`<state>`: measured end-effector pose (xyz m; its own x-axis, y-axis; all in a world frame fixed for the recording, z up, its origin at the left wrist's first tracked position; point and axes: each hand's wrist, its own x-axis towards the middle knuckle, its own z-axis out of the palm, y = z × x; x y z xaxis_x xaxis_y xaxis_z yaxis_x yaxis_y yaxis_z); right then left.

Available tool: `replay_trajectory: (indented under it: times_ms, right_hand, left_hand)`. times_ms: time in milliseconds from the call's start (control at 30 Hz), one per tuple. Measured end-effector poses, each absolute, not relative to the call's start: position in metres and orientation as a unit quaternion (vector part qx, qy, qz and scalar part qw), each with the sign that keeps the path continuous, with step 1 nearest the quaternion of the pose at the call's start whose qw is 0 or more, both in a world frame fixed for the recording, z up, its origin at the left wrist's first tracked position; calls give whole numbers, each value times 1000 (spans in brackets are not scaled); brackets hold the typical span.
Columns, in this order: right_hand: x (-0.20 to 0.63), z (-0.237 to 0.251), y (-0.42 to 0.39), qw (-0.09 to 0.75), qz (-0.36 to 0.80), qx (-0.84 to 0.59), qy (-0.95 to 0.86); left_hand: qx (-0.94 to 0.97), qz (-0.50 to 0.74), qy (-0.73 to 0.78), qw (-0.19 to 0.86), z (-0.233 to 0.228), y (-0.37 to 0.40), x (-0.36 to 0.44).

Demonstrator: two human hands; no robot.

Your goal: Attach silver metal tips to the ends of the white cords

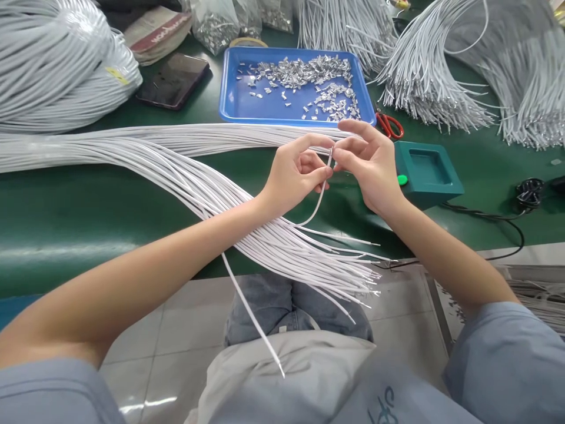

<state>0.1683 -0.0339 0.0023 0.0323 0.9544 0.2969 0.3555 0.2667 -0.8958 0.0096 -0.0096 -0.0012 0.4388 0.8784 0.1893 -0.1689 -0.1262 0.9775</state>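
My left hand (300, 168) pinches a white wire (318, 206) close to its end, between thumb and index finger. The wire end points up, and its lower part curves down to a loose bundle of white wires (265, 235) under my left forearm. My right hand (368, 162) is closed at the tip of that wire, its thumb and index finger meeting there. Something small and metallic shows at the tip, mostly hidden by the fingers. Behind both hands stands a blue tray (260, 109) with many small metal terminals (304, 70).
Right of my hands sit a green device (436, 188) with a green button, and red-handled scissors (391, 125). Grey cable bundles (432, 88) lie at the back right, a large coil (57, 65) at the left. A phone (174, 81) lies left of the tray.
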Motion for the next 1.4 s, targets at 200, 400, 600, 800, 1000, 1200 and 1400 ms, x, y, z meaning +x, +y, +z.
replay_trajectory:
  times_ms: [200, 400, 600, 800, 1000, 1200, 1400]
  right_hand:
    - [167, 5, -37, 480, 274, -532, -641]
    - [163, 11, -51, 460, 138, -559, -676]
    - [188, 31, -50, 237, -25, -642, -729]
    - [213, 37, -38, 28, -24, -609, -792]
    - [208, 38, -39, -96, -98, -599, -789]
    - [206, 38, -37, -134, -94, -578, -799]
    - [206, 36, -35, -136, -97, -576, -800]
  left_hand:
    - [604, 434, 292, 602, 1, -10, 9]
    - [641, 434, 251, 581, -3, -9, 8]
    - [638, 415, 260, 595, -11, -2, 13]
    - [647, 389, 290, 589, -17, 3, 19]
    - [654, 352, 319, 589, -15, 4, 22]
    - [680, 361, 318, 553, -16, 3, 22]
    - [697, 354, 320, 535, -19, 4, 23]
